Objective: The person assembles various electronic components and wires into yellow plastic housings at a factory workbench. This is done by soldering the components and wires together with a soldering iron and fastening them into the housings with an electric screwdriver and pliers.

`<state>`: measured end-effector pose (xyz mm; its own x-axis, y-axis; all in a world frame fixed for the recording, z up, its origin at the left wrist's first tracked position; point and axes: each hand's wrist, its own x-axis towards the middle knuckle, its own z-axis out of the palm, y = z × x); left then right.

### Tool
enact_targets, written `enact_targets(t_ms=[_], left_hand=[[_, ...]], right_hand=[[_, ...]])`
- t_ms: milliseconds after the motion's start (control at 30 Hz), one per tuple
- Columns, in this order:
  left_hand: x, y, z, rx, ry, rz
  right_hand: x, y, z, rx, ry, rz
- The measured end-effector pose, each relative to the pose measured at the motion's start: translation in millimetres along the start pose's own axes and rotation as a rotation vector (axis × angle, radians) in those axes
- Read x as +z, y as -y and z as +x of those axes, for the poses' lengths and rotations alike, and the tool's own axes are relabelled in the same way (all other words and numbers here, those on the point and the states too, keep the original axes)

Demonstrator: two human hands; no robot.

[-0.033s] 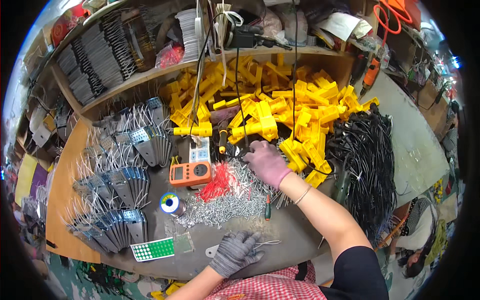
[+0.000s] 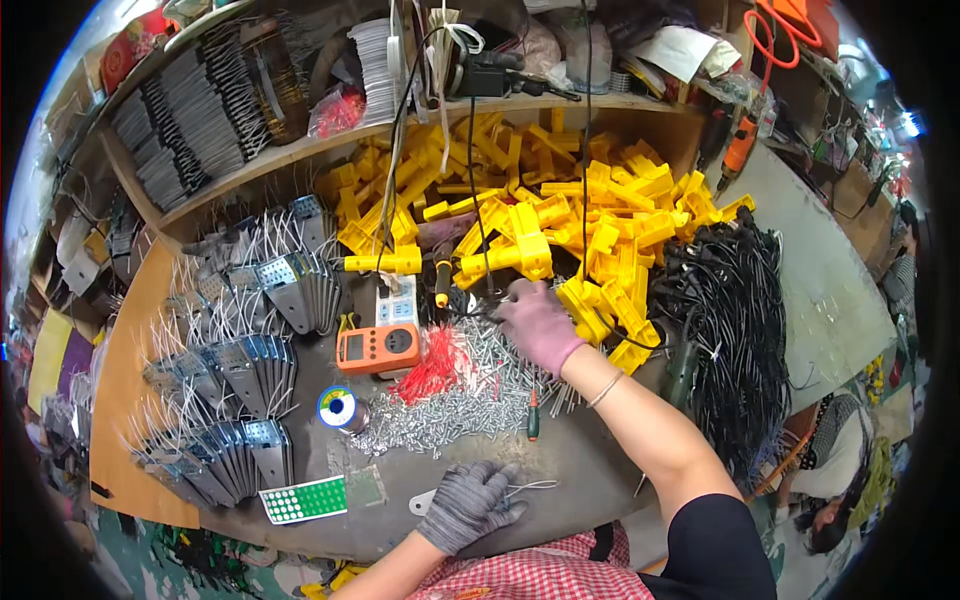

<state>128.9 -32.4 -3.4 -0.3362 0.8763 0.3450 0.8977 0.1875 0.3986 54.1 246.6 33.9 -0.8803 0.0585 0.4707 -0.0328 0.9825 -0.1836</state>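
My left hand (image 2: 468, 508), in a grey knitted glove, lies curled over a flat grey metal plate (image 2: 422, 502) at the bench's near edge. The plate's rounded end sticks out on the left, and a thin white wire (image 2: 535, 487) comes out on the right. My right hand (image 2: 542, 327), in a pink glove, is stretched over the far right of the loose screws (image 2: 430, 415), close to the yellow plastic housings (image 2: 600, 290). Its fingers are bent; what they hold, if anything, is hidden. A black cable (image 2: 481, 230) hangs down just beside its fingertips.
An orange meter (image 2: 378, 348), red wire pieces (image 2: 432, 368), a solder spool (image 2: 340, 408) and a small screwdriver (image 2: 533, 418) surround the screws. Wired metal brackets (image 2: 240, 370) stand at left. Black cables (image 2: 730, 340) are heaped at right. A green-dotted card (image 2: 305, 499) lies near left.
My right hand has shifted very slightly to the right and its fingers look a little more drawn in. My left hand stays on the metal plate.
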Motion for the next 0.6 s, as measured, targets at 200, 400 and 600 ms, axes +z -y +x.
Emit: enact_targets(t_ms=[200, 400, 600], left_hand=[[-2.7, -1.3, -9.9, -0.009, -0.018, 0.003], [4.7, -19.3, 9.0, -0.245, 0.045, 0.181], [15.1, -16.3, 21.2, -0.274, -0.117, -0.133]], right_hand=[[-67.0, 19.2, -81.9, -0.094, 0.252, 0.603], [-79.1, 80.2, -171.1, 0.167, 0.53, 0.13], [-76.7, 65.2, -171.6, 0.557, 0.468, 0.536]])
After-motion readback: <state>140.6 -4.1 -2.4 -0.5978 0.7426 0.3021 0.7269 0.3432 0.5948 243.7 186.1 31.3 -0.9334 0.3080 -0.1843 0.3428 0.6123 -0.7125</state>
